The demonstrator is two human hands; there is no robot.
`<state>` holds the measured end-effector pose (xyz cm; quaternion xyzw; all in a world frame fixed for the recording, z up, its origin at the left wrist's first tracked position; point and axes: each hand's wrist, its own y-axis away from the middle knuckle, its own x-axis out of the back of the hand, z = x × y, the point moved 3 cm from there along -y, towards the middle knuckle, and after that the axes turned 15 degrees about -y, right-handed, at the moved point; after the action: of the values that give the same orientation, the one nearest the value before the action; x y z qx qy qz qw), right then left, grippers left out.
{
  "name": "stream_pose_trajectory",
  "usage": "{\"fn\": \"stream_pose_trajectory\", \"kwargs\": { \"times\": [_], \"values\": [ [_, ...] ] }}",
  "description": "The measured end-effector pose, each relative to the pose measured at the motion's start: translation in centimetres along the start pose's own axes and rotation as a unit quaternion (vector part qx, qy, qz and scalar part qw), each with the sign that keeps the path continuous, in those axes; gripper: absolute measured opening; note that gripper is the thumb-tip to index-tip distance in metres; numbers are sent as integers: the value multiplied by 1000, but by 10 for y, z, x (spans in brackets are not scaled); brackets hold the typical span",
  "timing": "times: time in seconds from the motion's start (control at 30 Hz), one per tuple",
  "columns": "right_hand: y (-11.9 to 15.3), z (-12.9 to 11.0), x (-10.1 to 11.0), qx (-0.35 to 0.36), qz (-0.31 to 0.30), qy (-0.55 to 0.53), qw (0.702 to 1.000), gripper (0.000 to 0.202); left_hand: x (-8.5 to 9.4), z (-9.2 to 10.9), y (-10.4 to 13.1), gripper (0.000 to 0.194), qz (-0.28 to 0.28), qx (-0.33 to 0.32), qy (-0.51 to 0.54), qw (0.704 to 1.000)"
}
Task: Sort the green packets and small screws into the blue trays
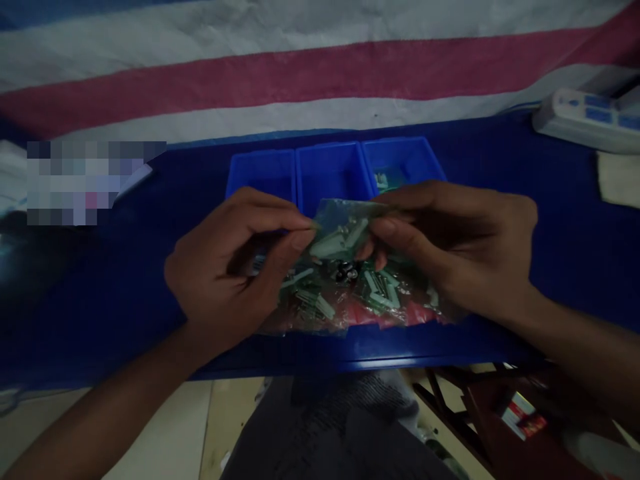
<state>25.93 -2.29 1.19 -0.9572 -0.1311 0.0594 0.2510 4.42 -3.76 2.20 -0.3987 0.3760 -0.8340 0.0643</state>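
Between my two hands, above the table, hangs a small clear plastic bag [336, 233] with pale wall-plug-like pieces and small metal parts inside. My left hand [240, 257] pinches its left edge between thumb and forefinger. On the other side, my right hand [450, 240] grips the bag's right edge, with some fingertips behind it. Below lie several similar clear bags [313, 303] of pale and metal pieces, some over pink-red material. A small cluster of dark round parts [346, 272] shows just under the held bag.
Three blue bins [330, 157] stand side by side behind my hands; the right one holds some bags. A white power strip [585, 117] lies at the back right, near a pale cloth [620, 177]. At lower right, a red-and-white box [523, 415] rests on a dark stool.
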Motion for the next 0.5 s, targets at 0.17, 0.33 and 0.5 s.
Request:
{"fn": "stream_pose_trajectory", "kwargs": {
  "times": [0.17, 0.33, 0.5],
  "values": [
    [-1, -4, 2, 31, 39, -30, 998, 36, -7, -5, 1, 31, -28, -14, 45, 999],
    [0, -5, 5, 7, 6, -46, 999, 33, -3, -6, 2, 38, -4, -106, -27, 994],
    [-3, -15, 4, 49, -55, 39, 997, 37, 3, -10, 0, 13, 26, -44, -6, 999]
  ]
}}
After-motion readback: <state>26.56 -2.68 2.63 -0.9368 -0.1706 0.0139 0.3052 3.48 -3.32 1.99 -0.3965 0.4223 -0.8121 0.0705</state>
